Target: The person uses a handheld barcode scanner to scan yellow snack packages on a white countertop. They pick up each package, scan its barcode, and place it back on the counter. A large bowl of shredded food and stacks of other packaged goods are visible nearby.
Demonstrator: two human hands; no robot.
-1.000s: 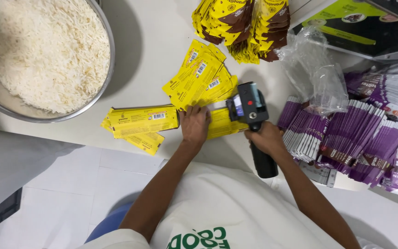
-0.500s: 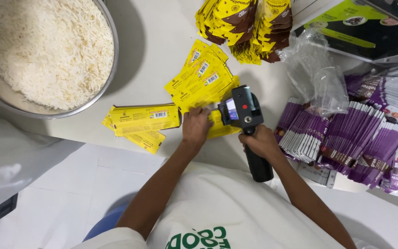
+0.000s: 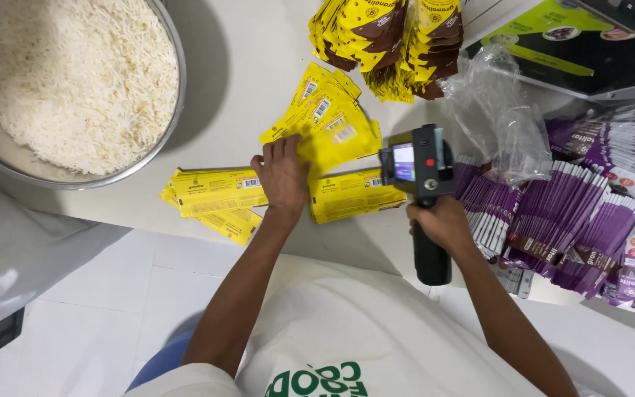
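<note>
Left hand point(image 3: 282, 173) flat on a yellow pouch point(image 3: 350, 192) at table centre, right hand point(image 3: 441, 220) clenched round the handheld printer point(image 3: 419, 165) at three o'clock; few pouches point(image 3: 218, 192) finished at nine, stacks point(image 3: 387, 37) waiting at twelve.

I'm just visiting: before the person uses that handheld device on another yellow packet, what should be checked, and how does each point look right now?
1. Right hand grips the black handheld device by its handle: ok.
2. Left hand rests on the yellow packets: ok.
3. Device held against the yellow packet beside it: cannot tell.
4. One packet separated from the fanned pile: not ok, they overlap.
5. Device screen lit: ok.
6. Bowl of rice apart from the packets: ok.
</note>
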